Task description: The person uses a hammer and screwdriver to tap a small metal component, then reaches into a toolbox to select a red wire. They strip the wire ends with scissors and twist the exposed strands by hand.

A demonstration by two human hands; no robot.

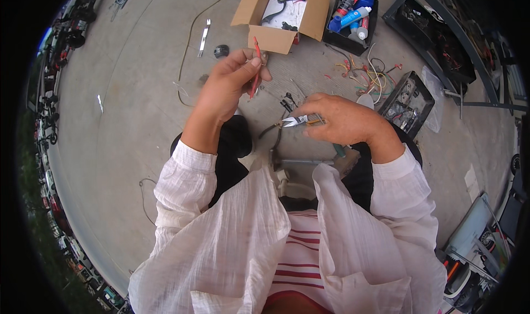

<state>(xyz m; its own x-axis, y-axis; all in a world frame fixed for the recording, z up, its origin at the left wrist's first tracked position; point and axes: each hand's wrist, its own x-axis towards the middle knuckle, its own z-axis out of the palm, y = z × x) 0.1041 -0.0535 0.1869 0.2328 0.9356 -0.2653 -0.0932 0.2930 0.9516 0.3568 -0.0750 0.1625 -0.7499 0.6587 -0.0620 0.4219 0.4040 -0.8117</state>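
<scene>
Between the thumb and fingers of my left hand [234, 79] is a short red wire [256, 85], held upright with its ends showing above and below the grip. My right hand [345, 118] is closed around a pair of pliers [295, 121], whose metal jaws point left. The palm hides most of the handles. Just left of the jaws, dark cable ends [270, 130] rise from the floor. Black clips or small parts [287, 102] lie beyond the pliers.
An open cardboard box [270, 39] holds black parts. Beside it a black crate [345, 42] contains bottles and tubes. Loose coloured wires [370, 74] and a hardware tray [406, 107] lie to the right, near a metal frame [436, 35]. A long cable [187, 43] crosses the floor at left.
</scene>
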